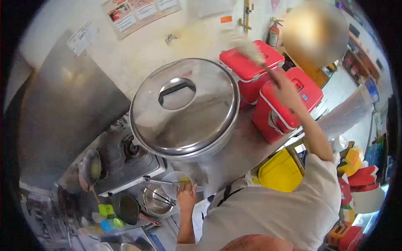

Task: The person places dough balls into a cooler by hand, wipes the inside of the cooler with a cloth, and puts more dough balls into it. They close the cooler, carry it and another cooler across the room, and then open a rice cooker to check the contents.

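Observation:
My right hand (288, 95) is raised over the red cooler boxes, closed round the dark handle of a brush-like tool (251, 53). The tool's pale head is smeared by motion, so its exact kind does not show. Low in the middle, my left hand (186, 195) has its fingers apart at the rim of a white bowl (171, 176). A metal utensil (164, 181) lies across that bowl, just beside my fingers. Below it is a steel bowl (155, 201) with dark, thin utensils across it. Between my arms stands a large lidded steel pot (188, 121).
A red cooler box (268, 125) stands right of the pot, with a second red cooler (253, 65) behind. On the left are a gas stove (138, 173) and a small pan (92, 165). A yellow lid or bin (280, 171) and stacked clear cups (345, 111) are at right.

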### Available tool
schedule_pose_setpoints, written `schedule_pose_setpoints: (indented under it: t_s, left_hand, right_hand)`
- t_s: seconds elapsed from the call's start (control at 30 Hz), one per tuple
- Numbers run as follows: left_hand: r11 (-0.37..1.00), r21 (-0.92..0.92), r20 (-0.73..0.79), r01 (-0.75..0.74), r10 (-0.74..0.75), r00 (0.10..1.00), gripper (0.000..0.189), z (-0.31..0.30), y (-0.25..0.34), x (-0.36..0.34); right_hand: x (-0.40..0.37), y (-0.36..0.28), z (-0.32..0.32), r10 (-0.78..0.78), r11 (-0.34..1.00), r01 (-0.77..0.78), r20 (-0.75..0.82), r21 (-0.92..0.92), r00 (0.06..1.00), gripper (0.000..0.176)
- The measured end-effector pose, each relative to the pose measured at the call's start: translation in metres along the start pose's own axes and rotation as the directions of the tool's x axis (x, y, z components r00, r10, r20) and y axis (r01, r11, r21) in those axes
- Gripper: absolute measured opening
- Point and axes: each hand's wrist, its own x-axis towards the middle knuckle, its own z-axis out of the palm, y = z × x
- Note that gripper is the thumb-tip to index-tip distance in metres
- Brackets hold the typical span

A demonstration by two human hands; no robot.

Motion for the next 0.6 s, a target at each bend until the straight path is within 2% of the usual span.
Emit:
schedule_pose_setpoints:
  t_s: [0.03, 0.1, 0.17, 0.2, 0.23, 0.33, 0.4, 0.43, 0.47, 0.5, 0.53, 0.57, 0.6]
  left_hand:
    - [0.998, -0.047, -0.022, 0.033, -0.034, 0.999, 0.026, -0.003, 0.002, -0.003]
    - [0.986, -0.136, -0.067, 0.098, -0.107, 0.992, 0.023, -0.016, 0.007, -0.009]
    - [0.941, -0.297, -0.119, 0.161, -0.204, 0.972, 0.02, -0.027, 0.005, -0.03]
    - [0.901, -0.379, -0.165, 0.21, -0.289, 0.943, 0.019, -0.031, 0.002, -0.041]
    - [0.873, -0.424, -0.189, 0.239, -0.343, 0.92, 0.018, -0.036, 0.002, -0.05]
    - [0.776, -0.55, -0.225, 0.308, -0.493, 0.841, 0.016, -0.057, 0.003, -0.083]
    - [0.763, -0.546, -0.285, 0.346, -0.558, 0.78, 0.014, -0.069, 0.001, -0.098]
    - [0.758, -0.544, -0.311, 0.36, -0.58, 0.752, 0.014, -0.072, -0.002, -0.103]
    - [0.737, -0.584, -0.335, 0.341, -0.601, 0.725, 0.013, -0.068, -0.008, -0.105]
    - [0.723, -0.606, -0.325, 0.331, -0.605, 0.727, 0.014, -0.07, -0.012, -0.103]
    - [0.709, -0.627, -0.316, 0.324, -0.611, 0.726, 0.014, -0.074, -0.015, -0.097]
    - [0.692, -0.647, -0.307, 0.321, -0.621, 0.721, 0.014, -0.076, -0.018, -0.095]
    - [0.722, -0.604, -0.326, 0.337, -0.61, 0.722, 0.015, -0.067, -0.031, -0.099]
  right_hand:
    - [-0.007, 0.023, -0.014, 0.081, 0.995, -0.084, -0.064, -0.045, 0.995, 0.052]
    - [-0.028, 0.105, -0.017, 0.238, 0.922, -0.27, -0.144, -0.279, 0.961, 0.053]
    - [-0.056, 0.171, -0.012, 0.325, 0.854, -0.356, -0.146, -0.379, 0.934, 0.046]
    - [-0.073, 0.142, -0.016, 0.377, 0.87, -0.388, -0.097, -0.306, 0.921, 0.045]
    - [-0.093, 0.183, -0.011, 0.421, 0.778, -0.438, -0.143, -0.451, 0.896, 0.038]
    - [-0.094, 0.132, -0.018, 0.533, 0.547, -0.415, -0.08, -0.727, 0.843, 0.043]
    - [-0.04, 0.058, -0.009, 0.409, 0.744, -0.35, -0.026, -0.569, 0.912, 0.042]
    - [-0.008, -0.009, 0.005, 0.158, 0.899, -0.15, -0.014, -0.412, 0.987, 0.043]
    - [0.022, -0.017, 0.044, -0.125, 0.966, 0.114, -0.031, -0.231, 0.992, 0.045]
    - [0.047, -0.085, 0.059, -0.296, 0.955, 0.296, 0.012, 0.035, 0.955, 0.048]
    - [0.071, -0.116, 0.095, -0.398, 0.903, 0.38, 0.057, 0.2, 0.916, 0.05]
    - [0.088, -0.15, 0.125, -0.574, 0.794, 0.553, 0.011, 0.252, 0.819, 0.054]
    - [0.104, -0.167, 0.155, -0.626, 0.77, 0.595, 0.098, 0.228, 0.773, 0.056]
